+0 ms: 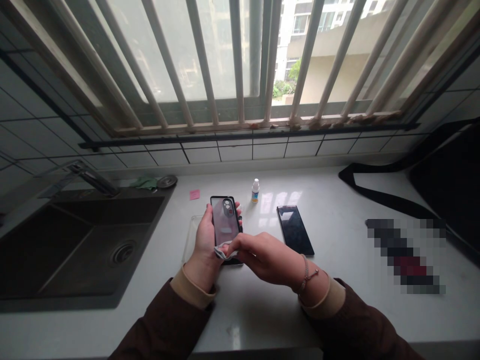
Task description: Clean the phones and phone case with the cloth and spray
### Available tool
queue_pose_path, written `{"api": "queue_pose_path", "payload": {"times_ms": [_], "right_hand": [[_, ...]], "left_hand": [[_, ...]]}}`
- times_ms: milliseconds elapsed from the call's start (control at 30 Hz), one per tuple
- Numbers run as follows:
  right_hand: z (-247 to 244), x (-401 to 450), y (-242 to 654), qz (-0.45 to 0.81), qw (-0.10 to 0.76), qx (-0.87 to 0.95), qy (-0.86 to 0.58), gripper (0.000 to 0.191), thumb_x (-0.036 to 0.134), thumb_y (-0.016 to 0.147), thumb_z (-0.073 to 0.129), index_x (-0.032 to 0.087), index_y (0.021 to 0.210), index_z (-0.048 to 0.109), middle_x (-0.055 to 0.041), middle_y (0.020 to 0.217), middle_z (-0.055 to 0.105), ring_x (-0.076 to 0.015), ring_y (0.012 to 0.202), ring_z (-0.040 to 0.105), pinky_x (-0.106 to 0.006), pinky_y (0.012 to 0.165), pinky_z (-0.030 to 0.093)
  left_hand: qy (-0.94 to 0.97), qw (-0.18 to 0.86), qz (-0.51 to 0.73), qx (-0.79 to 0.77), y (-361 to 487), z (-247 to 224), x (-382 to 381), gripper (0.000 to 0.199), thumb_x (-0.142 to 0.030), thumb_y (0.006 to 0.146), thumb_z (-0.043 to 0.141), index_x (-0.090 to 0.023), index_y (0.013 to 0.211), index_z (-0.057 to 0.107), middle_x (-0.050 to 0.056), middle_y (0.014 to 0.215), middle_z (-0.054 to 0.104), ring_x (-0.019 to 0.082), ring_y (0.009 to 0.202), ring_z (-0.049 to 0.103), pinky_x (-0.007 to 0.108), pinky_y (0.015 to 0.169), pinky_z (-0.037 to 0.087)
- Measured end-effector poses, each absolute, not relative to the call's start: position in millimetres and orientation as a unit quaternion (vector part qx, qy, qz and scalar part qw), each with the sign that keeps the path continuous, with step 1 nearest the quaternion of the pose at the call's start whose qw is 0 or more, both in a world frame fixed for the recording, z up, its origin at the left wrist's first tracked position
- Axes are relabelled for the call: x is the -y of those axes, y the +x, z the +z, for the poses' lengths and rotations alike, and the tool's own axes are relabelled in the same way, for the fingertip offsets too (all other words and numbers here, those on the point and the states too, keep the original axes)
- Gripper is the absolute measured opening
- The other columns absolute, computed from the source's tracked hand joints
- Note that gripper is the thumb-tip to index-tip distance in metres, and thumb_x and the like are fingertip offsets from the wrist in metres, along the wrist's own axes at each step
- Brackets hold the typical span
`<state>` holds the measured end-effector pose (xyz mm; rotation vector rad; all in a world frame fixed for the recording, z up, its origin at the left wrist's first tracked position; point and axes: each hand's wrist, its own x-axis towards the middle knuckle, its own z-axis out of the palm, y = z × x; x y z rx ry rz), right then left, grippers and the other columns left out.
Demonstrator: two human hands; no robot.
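A: Hands?
B: Left hand (204,245) wraps a dark-cased smartphone (225,220), fingers curled round its edge, held tilted above a clear plastic sheet (191,240). Right hand (262,257) pinches a white cloth (224,251) against the phone's near end.
A: Failure modes?
B: Phone slipping from a one-hand grip: it could land on the sheet edge or, if it skids left, reach the sink (112,197). Grit in the cloth could scratch the glossy face.
A: Others?
B: A right elbow swing could knock the small dropper bottle (255,191), far side, or the second phone (295,230), lying flat at right.
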<state>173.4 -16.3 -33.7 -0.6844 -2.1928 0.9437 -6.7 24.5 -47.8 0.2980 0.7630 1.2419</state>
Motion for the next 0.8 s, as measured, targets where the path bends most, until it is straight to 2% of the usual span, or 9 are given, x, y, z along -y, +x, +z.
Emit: {"api": "queue_pose_path", "payload": {"times_ms": [100,200,267,333,400,467,600,733,800], "right_hand": [[-34.1,12.5,173.9,0.454,0.349,0.776,-0.266,0.013,0.027,0.108,0.057,0.023,0.112,0.069,-0.0034,0.105,0.080,-0.0179,0.095,0.077,-0.030,0.088,0.061],[-44.2,4.1,172.6,0.585,0.385,0.657,-0.278,0.023,0.042,0.108,0.057,0.021,0.109,0.066,-0.0044,0.095,0.077,-0.0174,0.083,0.075,-0.031,0.077,0.064],[-52.8,-3.9,173.2,0.640,0.436,0.562,-0.290,0.028,0.047,0.106,0.059,0.021,0.112,0.062,-0.0058,0.098,0.077,-0.0179,0.082,0.076,-0.033,0.074,0.066],[-59.2,-12.1,176.2,0.617,0.514,0.494,-0.333,0.029,0.048,0.105,0.060,0.020,0.116,0.060,-0.0085,0.106,0.078,-0.0202,0.087,0.078,-0.037,0.079,0.068],[-61.3,-17.3,181.0,0.524,0.588,0.473,-0.395,0.030,0.047,0.106,0.059,0.019,0.118,0.060,-0.0105,0.106,0.080,-0.0222,0.090,0.080,-0.040,0.082,0.068],[-58.8,-17.2,185.1,0.402,0.617,0.504,-0.452,0.030,0.046,0.107,0.056,0.019,0.118,0.063,-0.0113,0.104,0.081,-0.0235,0.090,0.080,-0.040,0.083,0.068],[-52.3,-5.0,180.0,0.216,0.540,0.663,-0.472,0.022,0.031,0.109,0.054,0.023,0.124,0.068,-0.0118,0.123,0.080,-0.0251,0.105,0.081,-0.036,0.091,0.067],[-58.3,4.5,162.9,0.170,0.442,0.802,-0.365,0.028,0.015,0.109,0.048,0.024,0.125,0.069,-0.0085,0.138,0.075,-0.0232,0.129,0.072,-0.041,0.115,0.057],[-61.2,6.2,159.0,0.189,0.410,0.833,-0.321,0.027,0.014,0.108,0.050,0.024,0.124,0.069,-0.0070,0.139,0.075,-0.0213,0.133,0.069,-0.040,0.118,0.055]], "left_hand": [[0.141,0.741,0.560,-0.342,-5.7,-44.5,-23.9,0.060,-0.053,0.109,0.041,-0.005,0.124,0.074,0.019,0.103,0.080,0.028,0.083,0.079,0.040,0.076,0.067],[0.114,0.757,0.551,-0.332,-1.1,-38.9,-23.5,0.064,-0.053,0.110,0.037,-0.003,0.127,0.072,0.021,0.103,0.080,0.029,0.086,0.078,0.042,0.081,0.066],[0.098,0.769,0.543,-0.322,2.2,-35.4,-22.7,0.064,-0.052,0.111,0.035,-0.002,0.130,0.071,0.021,0.104,0.080,0.030,0.090,0.078,0.044,0.085,0.065],[0.099,0.775,0.535,-0.321,4.4,-33.5,-21.2,0.060,-0.048,0.111,0.036,-0.004,0.131,0.070,0.021,0.108,0.080,0.030,0.091,0.078,0.043,0.085,0.065],[0.116,0.778,0.523,-0.329,5.7,-34.0,-19.2,0.056,-0.047,0.111,0.038,-0.005,0.131,0.070,0.021,0.115,0.079,0.030,0.095,0.078,0.041,0.083,0.065],[0.136,0.784,0.506,-0.334,7.0,-36.6,-17.4,0.057,-0.047,0.111,0.038,-0.004,0.132,0.070,0.024,0.122,0.076,0.031,0.100,0.078,0.041,0.083,0.065],[0.128,0.809,0.489,-0.299,12.1,-42.5,-15.6,0.056,-0.046,0.111,0.039,-0.005,0.135,0.069,0.022,0.120,0.077,0.030,0.103,0.078,0.043,0.092,0.064],[0.074,0.825,0.476,-0.294,15.9,-43.2,-15.6,0.059,-0.051,0.110,0.042,-0.002,0.126,0.070,0.023,0.108,0.079,0.031,0.097,0.078,0.043,0.095,0.063],[0.064,0.810,0.490,-0.316,14.7,-43.1,-16.8,0.062,-0.054,0.109,0.044,-0.001,0.123,0.071,0.024,0.102,0.078,0.030,0.089,0.078,0.043,0.092,0.065]]}}
